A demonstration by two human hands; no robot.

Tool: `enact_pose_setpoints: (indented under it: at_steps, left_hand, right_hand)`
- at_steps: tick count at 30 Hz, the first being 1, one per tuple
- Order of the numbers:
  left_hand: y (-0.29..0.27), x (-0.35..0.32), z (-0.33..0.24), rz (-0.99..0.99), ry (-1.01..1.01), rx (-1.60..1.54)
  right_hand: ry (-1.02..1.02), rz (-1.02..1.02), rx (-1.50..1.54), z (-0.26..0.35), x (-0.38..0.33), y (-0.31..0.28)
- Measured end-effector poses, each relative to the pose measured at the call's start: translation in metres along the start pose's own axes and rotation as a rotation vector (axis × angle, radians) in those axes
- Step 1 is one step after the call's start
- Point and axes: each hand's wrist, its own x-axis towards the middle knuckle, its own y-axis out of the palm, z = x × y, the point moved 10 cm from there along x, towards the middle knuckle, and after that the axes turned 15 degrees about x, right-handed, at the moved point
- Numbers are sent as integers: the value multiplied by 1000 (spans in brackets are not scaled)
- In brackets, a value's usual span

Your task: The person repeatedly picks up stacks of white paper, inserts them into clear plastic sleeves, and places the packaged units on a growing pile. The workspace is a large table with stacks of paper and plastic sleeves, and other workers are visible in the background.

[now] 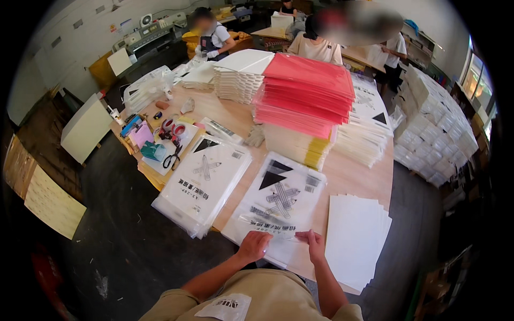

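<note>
In front of me at the table's near edge lies a clear printed plastic bag (281, 200) with pencil drawings and a black triangle on it, white paper showing beneath. My left hand (255, 246) is closed at the bag's near end, fingers curled. On the other side my right hand (312, 245) pinches the bag's near edge between thumb and fingers. A small gap separates the hands. To the right is a fanned stack of white paper sheets (353, 241). Left of the bag sits a pile of filled printed bags (206, 179).
Beyond the bag rises a tall stack of red packs (305, 88). Scissors (172, 157), tape rolls (172, 127) and a teal box (154, 151) lie at the left. Wrapped paper bundles (436, 128) stand on the floor at right. Several people work beyond the table.
</note>
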Motion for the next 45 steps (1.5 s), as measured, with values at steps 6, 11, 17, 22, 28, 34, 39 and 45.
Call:
enact_pose_setpoints:
  at_steps: [6,11,17,22,28,34,39,45]
  left_hand:
    - [-29,18,-33,-64,38,-101]
    - [-42,7,-25,-56,-31,-77]
    - [-40,19,-4,160,-150,-150]
    - [0,19,13,498,-542,-520]
    - [48,41,-15,532,-574,-930]
    - [75,39,-49,670,-621,-1098]
    - [75,36,-34,558,-736,-1368]
    - [58,51,-34,506,-614,-1231]
  right_hand:
    - [-77,-17,-288,18,4,-10]
    - [-50,-126,-161,16,-2,-23]
    - [-71,-86,-321,35,4,-26]
    - [-353,-289,74,70,-5,-19]
    - [-141,2,-88,10,-77,-6]
    - [-50,36,-407,38,-74,34]
    - [-135,-4,187,33,-67,11]
    - [-84,-42,281,45,-65,-5]
